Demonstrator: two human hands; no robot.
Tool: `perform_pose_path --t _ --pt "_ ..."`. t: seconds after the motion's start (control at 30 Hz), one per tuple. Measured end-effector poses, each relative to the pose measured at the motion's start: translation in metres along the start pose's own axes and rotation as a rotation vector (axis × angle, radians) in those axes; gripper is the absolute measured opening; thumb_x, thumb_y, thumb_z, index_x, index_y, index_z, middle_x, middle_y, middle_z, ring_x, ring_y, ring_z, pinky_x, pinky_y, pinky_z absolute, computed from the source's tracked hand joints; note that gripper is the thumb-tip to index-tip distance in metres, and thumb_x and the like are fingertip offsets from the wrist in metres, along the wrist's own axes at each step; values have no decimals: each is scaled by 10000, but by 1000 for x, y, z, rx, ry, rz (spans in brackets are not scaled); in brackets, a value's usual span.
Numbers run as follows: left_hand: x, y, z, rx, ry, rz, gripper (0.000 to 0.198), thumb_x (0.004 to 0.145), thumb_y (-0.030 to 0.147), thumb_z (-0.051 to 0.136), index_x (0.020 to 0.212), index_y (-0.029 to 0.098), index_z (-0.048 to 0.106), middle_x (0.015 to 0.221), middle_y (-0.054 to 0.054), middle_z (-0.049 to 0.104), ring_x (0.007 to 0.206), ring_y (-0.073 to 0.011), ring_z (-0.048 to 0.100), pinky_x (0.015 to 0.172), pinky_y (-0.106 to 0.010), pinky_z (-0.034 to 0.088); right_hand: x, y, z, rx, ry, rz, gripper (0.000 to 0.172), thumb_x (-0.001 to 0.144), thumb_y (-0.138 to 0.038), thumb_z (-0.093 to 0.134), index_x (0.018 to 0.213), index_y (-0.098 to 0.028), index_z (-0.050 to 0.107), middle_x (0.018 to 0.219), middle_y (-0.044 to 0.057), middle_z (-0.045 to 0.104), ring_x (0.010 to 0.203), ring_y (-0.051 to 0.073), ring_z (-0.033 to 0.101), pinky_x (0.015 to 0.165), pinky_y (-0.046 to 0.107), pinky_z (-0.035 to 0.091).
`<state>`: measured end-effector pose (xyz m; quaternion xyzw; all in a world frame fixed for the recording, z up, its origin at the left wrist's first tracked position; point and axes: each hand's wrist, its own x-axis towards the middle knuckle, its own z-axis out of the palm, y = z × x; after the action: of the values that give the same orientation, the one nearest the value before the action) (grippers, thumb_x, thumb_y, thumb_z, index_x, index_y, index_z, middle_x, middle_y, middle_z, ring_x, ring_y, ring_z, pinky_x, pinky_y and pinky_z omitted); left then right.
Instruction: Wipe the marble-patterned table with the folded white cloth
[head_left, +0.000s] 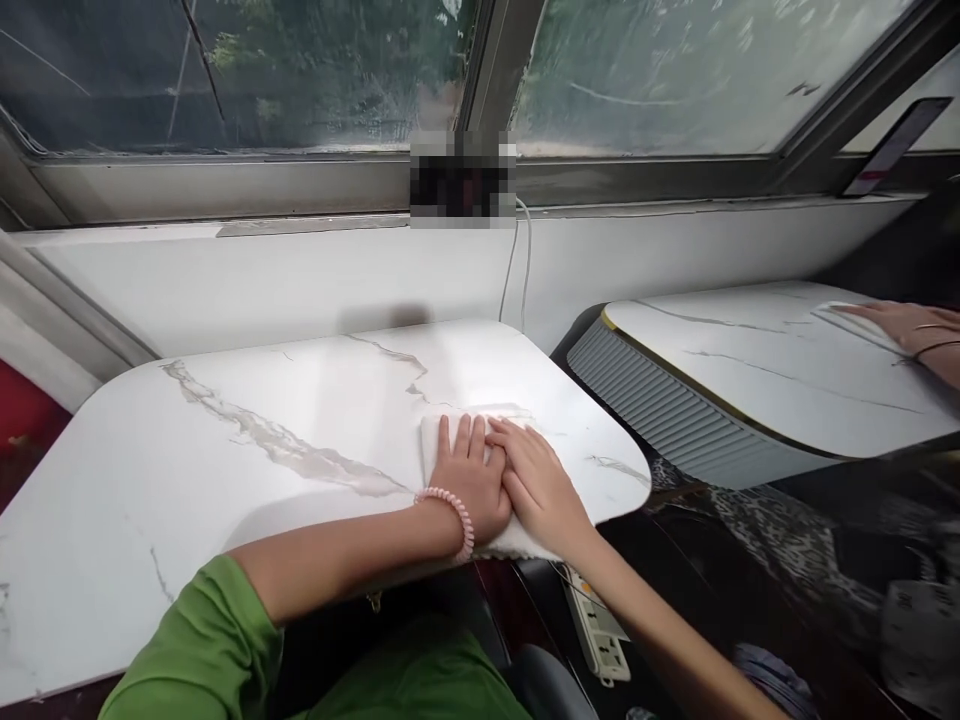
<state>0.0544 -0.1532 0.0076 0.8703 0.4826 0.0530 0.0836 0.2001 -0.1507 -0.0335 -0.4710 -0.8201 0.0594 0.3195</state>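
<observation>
A folded white cloth (430, 445) lies on a white marble-patterned tabletop (247, 510), near its right front edge. My left hand (471, 485), with a pink coiled band at the wrist, rests flat on the cloth with its fingers spread. Beside it and touching it, my right hand (544, 485) also lies flat on the cloth, fingers stretched forward. The part of the cloth under both palms is hidden, and a corner of it reaches the table's front edge.
To the right, another person's hand (919, 325) rests on a white cloth (862, 318) on a second marble-patterned table (750, 365). A white power strip (600, 630) lies below. White cables (527, 265) hang down the wall from the sill. A phone (892, 145) leans by the window.
</observation>
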Motion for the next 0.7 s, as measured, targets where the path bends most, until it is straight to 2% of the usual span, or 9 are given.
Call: perform_pose_path --t 0.17,0.4,0.53,0.7 --pt "-10 3 -1 -19 -7 33 570 985 311 319 1493 59 372 1596 -196 243 1490 -351 179 1212 -604 86 -10 -14 -2 -14 26 63 402 888 -189 333 1220 -282 540 1353 75 585 1315 278 492 1128 600 333" --pt "2 -8 -1 -31 -14 13 571 986 320 314 1502 81 355 1604 -161 253 1497 -308 178 1224 -570 70 11 -10 2 5 14 56 356 861 -172 341 1126 -265 559 1255 84 624 1215 289 540 1055 568 403" --pt "22 -32 -4 -17 -7 -95 565 994 315 283 1517 106 330 1613 -130 244 1503 -280 170 1228 -554 46 50 1 17 37 -11 20 328 861 -194 345 1097 -229 570 1221 106 626 1169 297 555 1032 544 415" --pt "55 -90 -13 8 68 -229 548 996 308 272 1510 134 343 1600 -108 294 1494 -257 215 1234 -525 67 126 14 55 79 -38 -37 339 820 -182 359 1058 -198 600 1146 109 661 1078 284 581 998 488 429"
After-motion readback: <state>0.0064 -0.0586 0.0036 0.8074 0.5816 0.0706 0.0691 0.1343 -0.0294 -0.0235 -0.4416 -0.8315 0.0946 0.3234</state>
